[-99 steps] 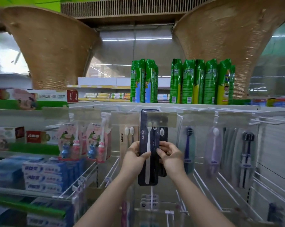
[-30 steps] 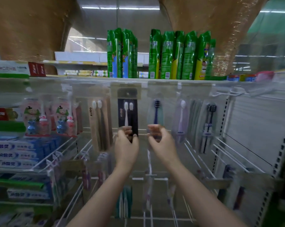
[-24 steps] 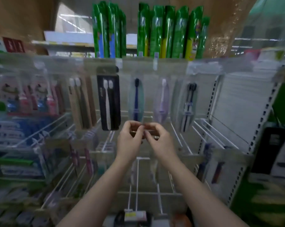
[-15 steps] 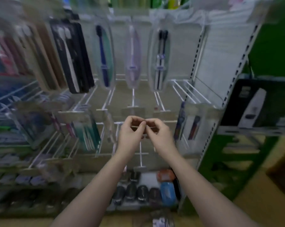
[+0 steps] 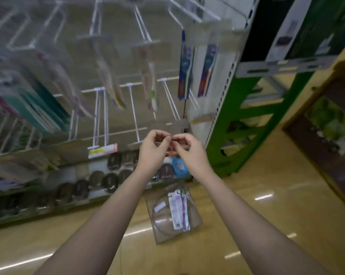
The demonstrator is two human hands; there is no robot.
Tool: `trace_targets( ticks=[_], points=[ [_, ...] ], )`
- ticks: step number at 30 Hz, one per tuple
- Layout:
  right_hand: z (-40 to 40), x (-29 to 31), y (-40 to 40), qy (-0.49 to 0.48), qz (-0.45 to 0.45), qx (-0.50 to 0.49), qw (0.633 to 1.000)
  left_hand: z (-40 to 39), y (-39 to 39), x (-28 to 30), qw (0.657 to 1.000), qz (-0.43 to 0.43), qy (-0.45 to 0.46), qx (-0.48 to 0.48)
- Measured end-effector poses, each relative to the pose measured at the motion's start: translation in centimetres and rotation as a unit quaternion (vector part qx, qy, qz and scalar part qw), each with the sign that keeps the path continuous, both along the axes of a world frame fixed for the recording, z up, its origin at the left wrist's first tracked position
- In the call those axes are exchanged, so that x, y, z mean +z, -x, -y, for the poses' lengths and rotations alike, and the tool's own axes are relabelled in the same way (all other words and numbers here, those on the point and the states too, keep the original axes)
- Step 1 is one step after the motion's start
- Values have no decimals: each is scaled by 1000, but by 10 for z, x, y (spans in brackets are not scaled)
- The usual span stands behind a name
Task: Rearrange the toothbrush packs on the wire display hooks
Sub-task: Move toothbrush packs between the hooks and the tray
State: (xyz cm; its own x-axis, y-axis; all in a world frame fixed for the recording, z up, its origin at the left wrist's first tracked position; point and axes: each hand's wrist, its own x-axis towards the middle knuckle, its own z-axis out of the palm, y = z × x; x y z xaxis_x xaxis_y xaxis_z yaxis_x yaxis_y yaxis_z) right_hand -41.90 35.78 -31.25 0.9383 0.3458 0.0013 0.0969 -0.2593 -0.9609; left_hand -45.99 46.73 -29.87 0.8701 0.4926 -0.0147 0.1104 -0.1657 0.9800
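In front of the lower hooks (image 5: 100, 114), my left hand (image 5: 152, 150) and right hand (image 5: 189, 150) were curled fingertip to fingertip; whether they held anything I could not tell; between packs, I judged, next grasping the pack (image 5: 178, 210) on the floor

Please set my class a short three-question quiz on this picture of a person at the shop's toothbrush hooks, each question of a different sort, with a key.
1. True or false: the left hand and right hand meet fingertip to fingertip in front of the shelf.
2. Where does the clear box with a toothbrush pack in it stand? A) on a hook B) on the floor C) on the top shelf
3. Fill in: the two blue packs hang beside the ____ upright of the rack.

Key: 1 true; 2 B; 3 green
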Motion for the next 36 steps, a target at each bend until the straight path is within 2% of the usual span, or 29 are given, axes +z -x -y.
trace_targets(
  ticks=[7, 14, 20, 27, 36],
  points=[
    [22, -101, 27, 22, -67, -77, 995, 13, 20, -97, 994, -93, 44, -28],
    [43, -191, 45, 24, -135, -111, 984, 19, 31, -185, 984, -156, 71, -49],
    [45, -286, 47, 50, -196, -136, 970, 25, 23, -268, 974, -190, 118, -20],
    [55, -434, 56, 85, -243, -163, 952, 25, 19, -421, 960, -236, 149, 11],
    [48, -620, 43, 99, -337, -251, 902, 18, 11, -609, 932, -313, 183, 27]
  ],
)
